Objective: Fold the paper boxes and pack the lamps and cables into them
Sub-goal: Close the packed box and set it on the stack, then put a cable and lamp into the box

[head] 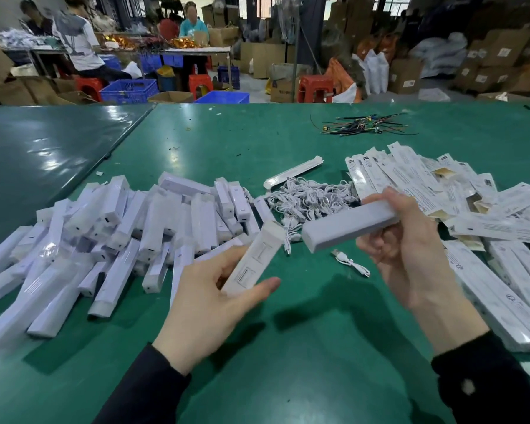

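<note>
My left hand (208, 304) grips a folded white paper box (253, 260), its open end pointing up and away. My right hand (410, 240) holds a white bar lamp (346, 226) above the table, its near end aimed toward the box's opening but apart from it. A heap of wrapped white lamps (110, 237) lies at the left. White cables (309, 200) are piled at the centre, and one loose cable (351, 263) lies below the lamp. Flat unfolded boxes (459, 197) are stacked at the right.
The green table (288, 347) carries one boxed lamp (292, 172) behind the cables and a bundle of dark wires (364, 127) farther back. Beyond the far edge sit people at tables, blue crates, red stools and cardboard cartons.
</note>
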Motion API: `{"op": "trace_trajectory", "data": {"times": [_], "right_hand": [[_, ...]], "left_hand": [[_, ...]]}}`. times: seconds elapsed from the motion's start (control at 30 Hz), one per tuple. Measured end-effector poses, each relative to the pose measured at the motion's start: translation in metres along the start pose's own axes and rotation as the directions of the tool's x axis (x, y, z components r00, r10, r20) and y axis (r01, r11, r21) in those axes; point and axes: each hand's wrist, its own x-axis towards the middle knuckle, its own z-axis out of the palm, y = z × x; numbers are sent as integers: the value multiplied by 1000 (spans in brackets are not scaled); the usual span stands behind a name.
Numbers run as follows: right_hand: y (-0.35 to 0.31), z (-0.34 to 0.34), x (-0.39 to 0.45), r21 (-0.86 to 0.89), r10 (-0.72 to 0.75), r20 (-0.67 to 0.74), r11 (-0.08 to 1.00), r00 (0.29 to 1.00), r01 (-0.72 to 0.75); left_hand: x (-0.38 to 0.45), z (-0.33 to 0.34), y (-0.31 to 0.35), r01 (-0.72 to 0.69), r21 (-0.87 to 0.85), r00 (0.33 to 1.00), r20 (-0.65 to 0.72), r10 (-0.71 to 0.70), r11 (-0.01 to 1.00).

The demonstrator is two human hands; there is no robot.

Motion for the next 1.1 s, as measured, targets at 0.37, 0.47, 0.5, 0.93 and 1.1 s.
{"op": "trace_trajectory", "data": {"times": [0.37, 0.47, 0.5, 0.93, 1.1], "right_hand": [[12, -1, 5, -34, 74, 37, 997, 997, -73], [16, -2, 6, -96, 54, 32, 994, 998, -51], [16, -4, 6, -139, 26, 39, 990, 999, -20], [16, -11, 8, -365, -104, 271, 909, 957, 203], [17, -14, 9, -425, -88, 329, 875, 940, 230]], "left_hand": [[-2, -5, 7, 73, -79, 946, 322, -44, 994], [-1, -9, 6, 132, -111, 937, 339, -87, 985], [-1, -10, 6, 160, -124, 927, 359, -106, 979], [0, -12, 0, 502, -208, 669, 708, -225, 840], [-1, -11, -3, 532, -232, 627, 754, -195, 814]]}}
